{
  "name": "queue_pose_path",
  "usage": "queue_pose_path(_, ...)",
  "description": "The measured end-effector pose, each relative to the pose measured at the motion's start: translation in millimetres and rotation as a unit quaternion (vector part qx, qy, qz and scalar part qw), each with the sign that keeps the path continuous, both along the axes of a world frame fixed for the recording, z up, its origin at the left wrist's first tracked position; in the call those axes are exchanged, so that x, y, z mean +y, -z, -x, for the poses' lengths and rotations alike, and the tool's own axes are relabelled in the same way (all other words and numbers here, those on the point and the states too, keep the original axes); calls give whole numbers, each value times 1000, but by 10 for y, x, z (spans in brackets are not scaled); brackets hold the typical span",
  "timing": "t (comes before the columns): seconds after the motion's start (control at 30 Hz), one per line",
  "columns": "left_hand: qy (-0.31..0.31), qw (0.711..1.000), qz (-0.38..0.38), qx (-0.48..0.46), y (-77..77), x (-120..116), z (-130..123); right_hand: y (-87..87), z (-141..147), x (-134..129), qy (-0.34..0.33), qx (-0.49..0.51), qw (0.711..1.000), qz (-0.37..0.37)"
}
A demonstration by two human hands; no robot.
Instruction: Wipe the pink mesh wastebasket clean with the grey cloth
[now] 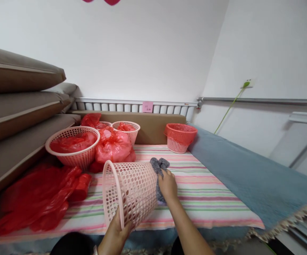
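A pink perforated plastic basket (140, 191) lies tipped on its side above the striped cloth, its open mouth facing left. My left hand (117, 228) grips its rim from below, the thumb on one side and fingers on the other. At the basket's base on the right, my right hand (168, 184) presses a grey fluffy cloth (158, 166) against the bottom. Part of that cloth hangs below the hand. The fingertips of my right hand are partly buried in the cloth.
Left stand a pink basket (72, 156) lined with a red bag, a stuffed red bag (113, 147) and loose red bags (39, 200). Behind them is another lined basket (132, 132). A red-topped basket (178, 143) stands back right. Stacked cushions (15, 106) border the left side.
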State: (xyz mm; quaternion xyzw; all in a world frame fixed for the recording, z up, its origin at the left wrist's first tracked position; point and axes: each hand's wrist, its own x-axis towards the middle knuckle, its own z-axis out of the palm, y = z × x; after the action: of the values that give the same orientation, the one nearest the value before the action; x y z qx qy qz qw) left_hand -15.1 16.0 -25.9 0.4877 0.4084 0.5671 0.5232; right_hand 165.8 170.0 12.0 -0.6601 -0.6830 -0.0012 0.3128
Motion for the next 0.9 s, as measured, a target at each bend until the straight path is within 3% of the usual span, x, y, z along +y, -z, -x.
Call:
queue_pose_path(0.07,13,1000,-3,-12,29,-2,-7,37,-79,30,10,0,1000,11)
queue_pose_path(0.13,14,999,17,-43,-39,4,-6,68,-96,-1,7,2,1000,5)
queue_pose_path(0.3,-33,995,44,-86,-457,82,19,153,-104,-105,-5,28,999,-26)
queue_pose_path(0.37,-34,994,52,-92,-547,106,10,170,-142,-99,-10,54,998,-22)
queue_pose_path(0.5,-46,996,47,-58,-499,80,-40,119,-167,-72,-12,93,996,9)
queue_pose_path(0.6,-51,998,36,-31,-434,46,-62,18,-14,-165,-30,83,996,-10)
queue_pose_path(0.8,-44,999,26,-2,-456,56,-49,-301,599,-745,-198,91,974,-58)
queue_pose_path(0.9,-79,997,12,24,-424,51,-32,-435,812,-1034,-268,100,956,-69)
